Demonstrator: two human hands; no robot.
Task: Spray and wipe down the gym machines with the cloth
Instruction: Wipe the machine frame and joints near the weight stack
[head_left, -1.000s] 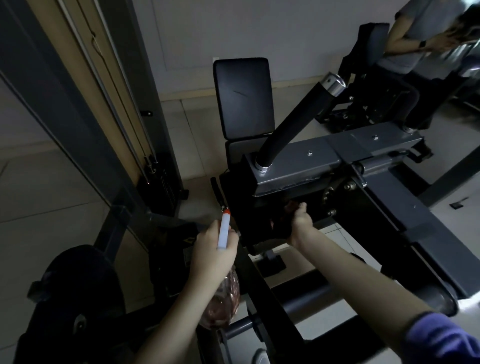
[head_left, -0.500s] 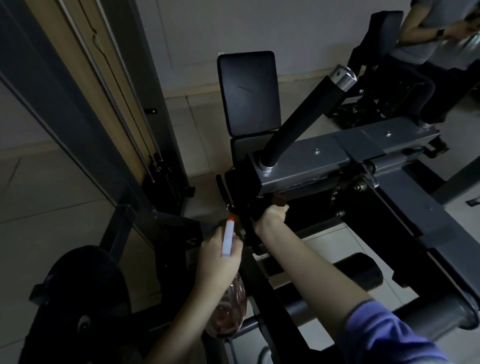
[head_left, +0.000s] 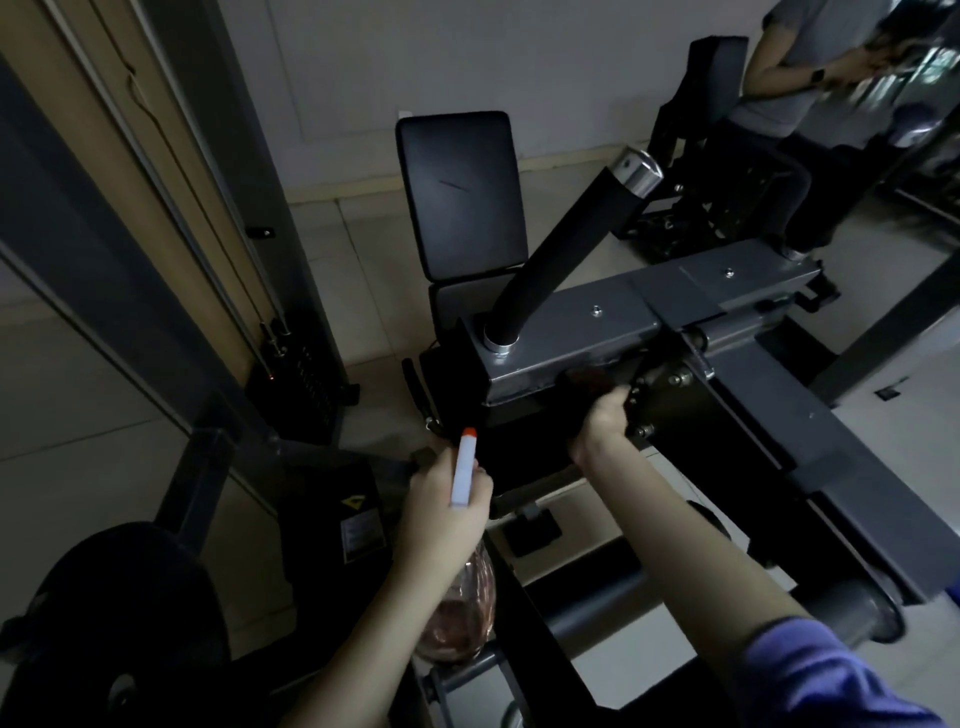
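Dim gym: right hand (head_left: 602, 423) presses barely visible cloth (head_left: 589, 378) under machine (head_left: 571, 338).

The right hand (head_left: 602, 423) with the cloth (head_left: 589, 379) now sits further toward 3 o'clock under the grey beam (head_left: 566, 338).

Right hand (head_left: 602, 423) presses cloth (head_left: 589, 379) under machine (head_left: 571, 338).

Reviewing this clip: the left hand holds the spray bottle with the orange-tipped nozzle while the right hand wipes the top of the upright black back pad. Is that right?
Not quite. The left hand does hold the spray bottle, but the head view shows the right hand low down, pressing the dark cloth against the front side of the grey metal frame, well away from the back pad.
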